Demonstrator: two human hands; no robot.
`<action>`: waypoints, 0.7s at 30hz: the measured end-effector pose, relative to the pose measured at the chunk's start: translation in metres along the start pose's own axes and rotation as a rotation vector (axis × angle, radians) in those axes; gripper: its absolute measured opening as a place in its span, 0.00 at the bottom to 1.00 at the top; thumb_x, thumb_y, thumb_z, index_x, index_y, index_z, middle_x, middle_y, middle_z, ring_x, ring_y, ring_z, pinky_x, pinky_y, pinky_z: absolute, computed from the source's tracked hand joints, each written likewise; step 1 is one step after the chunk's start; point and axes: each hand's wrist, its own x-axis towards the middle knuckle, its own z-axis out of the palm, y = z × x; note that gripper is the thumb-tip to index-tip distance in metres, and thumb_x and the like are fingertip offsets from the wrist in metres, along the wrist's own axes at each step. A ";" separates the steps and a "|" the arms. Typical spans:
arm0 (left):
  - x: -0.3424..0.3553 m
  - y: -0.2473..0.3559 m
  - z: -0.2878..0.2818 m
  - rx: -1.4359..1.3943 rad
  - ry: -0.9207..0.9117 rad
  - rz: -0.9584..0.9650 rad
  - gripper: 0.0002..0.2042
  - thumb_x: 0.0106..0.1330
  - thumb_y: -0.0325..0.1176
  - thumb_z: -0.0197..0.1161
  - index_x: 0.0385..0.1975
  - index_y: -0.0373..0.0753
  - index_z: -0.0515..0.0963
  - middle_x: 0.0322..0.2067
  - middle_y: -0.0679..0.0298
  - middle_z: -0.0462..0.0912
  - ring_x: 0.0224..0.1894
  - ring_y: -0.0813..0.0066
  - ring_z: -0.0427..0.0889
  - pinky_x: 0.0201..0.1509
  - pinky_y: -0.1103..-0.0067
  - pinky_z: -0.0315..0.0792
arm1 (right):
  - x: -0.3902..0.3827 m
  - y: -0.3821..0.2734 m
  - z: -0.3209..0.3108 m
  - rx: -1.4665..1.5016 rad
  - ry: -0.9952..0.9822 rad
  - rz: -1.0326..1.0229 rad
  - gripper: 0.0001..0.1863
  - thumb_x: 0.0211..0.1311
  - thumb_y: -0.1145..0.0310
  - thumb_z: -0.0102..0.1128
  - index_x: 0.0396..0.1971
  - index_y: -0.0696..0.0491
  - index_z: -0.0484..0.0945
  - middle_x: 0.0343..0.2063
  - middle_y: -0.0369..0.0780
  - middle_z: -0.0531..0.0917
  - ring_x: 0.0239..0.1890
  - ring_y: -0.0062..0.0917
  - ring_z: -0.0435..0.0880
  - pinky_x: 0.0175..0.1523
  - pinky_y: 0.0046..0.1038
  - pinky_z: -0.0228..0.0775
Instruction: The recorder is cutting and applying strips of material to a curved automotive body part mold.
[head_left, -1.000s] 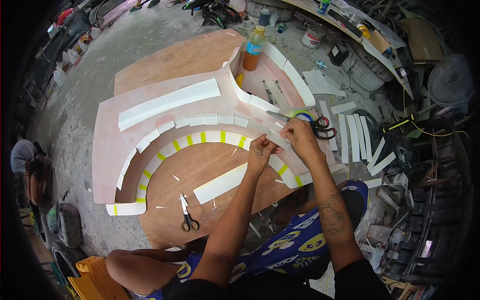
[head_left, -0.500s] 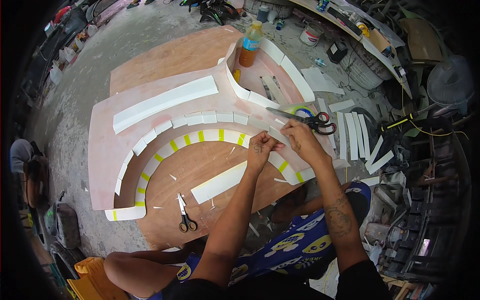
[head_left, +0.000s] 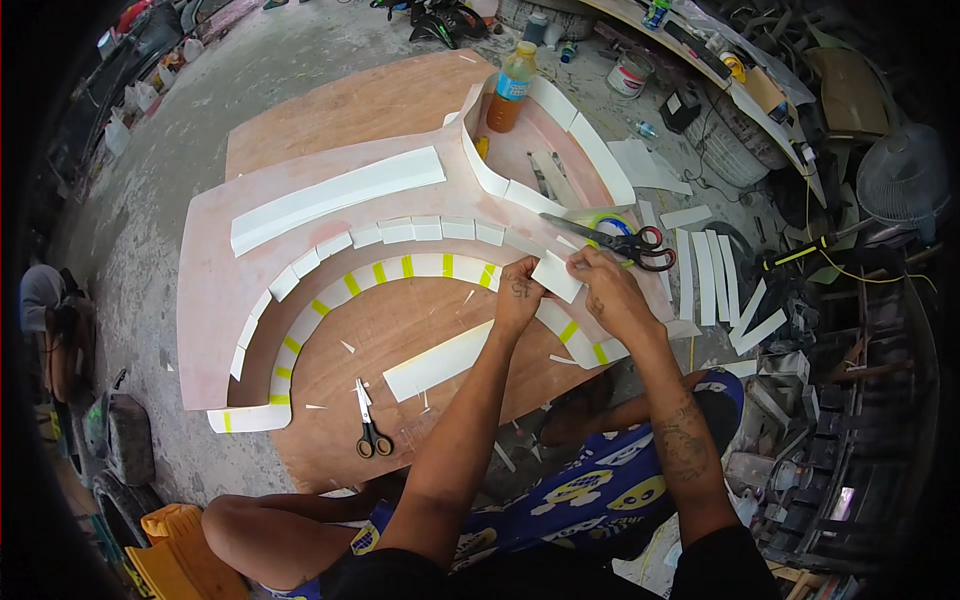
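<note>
Left hand [head_left: 519,290] and right hand [head_left: 612,295] both pinch a small white card piece [head_left: 557,277], fingers closed on its edges, above the right side of a pinkish arched panel [head_left: 215,300]. White rectangular tabs [head_left: 397,231] already line the arch's upper edge from left to past centre; right stretch looks unfinished, partly hidden by hands. Curved white lower flange [head_left: 468,267] already carries yellow tape strips [head_left: 407,266].

A brown wood board [head_left: 300,112] sits on the gray floor [head_left: 140,240]. A big pink panel [head_left: 215,290] lies on it. On the board's near part are scissors [head_left: 370,428] and a wide white strip [head_left: 438,362]. Thin white strips [head_left: 705,275] lie on the floor, right.
</note>
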 end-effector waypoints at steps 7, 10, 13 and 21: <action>0.004 -0.003 0.001 0.007 -0.009 0.053 0.08 0.60 0.22 0.58 0.38 0.28 0.79 0.33 0.59 0.84 0.33 0.73 0.85 0.41 0.78 0.81 | 0.003 0.004 0.000 -0.029 0.011 -0.013 0.20 0.49 0.87 0.47 0.43 0.64 0.79 0.46 0.47 0.78 0.50 0.42 0.76 0.55 0.36 0.70; 0.004 -0.001 0.001 -0.061 0.004 -0.004 0.08 0.61 0.23 0.59 0.38 0.28 0.78 0.33 0.58 0.84 0.32 0.74 0.85 0.41 0.79 0.81 | 0.003 0.004 -0.002 0.002 0.023 -0.039 0.21 0.48 0.87 0.46 0.44 0.64 0.79 0.46 0.48 0.78 0.49 0.43 0.76 0.55 0.36 0.70; 0.005 -0.005 -0.002 -0.119 -0.004 -0.014 0.08 0.62 0.24 0.60 0.39 0.28 0.78 0.33 0.57 0.84 0.32 0.74 0.85 0.40 0.80 0.81 | 0.005 -0.002 -0.002 0.037 0.020 -0.034 0.23 0.46 0.88 0.45 0.44 0.64 0.79 0.45 0.48 0.78 0.49 0.43 0.77 0.55 0.36 0.70; -0.029 0.002 -0.013 -0.120 -0.001 -0.045 0.05 0.64 0.27 0.62 0.31 0.32 0.76 0.30 0.58 0.83 0.30 0.75 0.84 0.38 0.81 0.80 | 0.005 0.000 0.002 -0.022 0.048 -0.049 0.22 0.44 0.85 0.54 0.44 0.62 0.79 0.41 0.45 0.77 0.47 0.41 0.76 0.51 0.36 0.71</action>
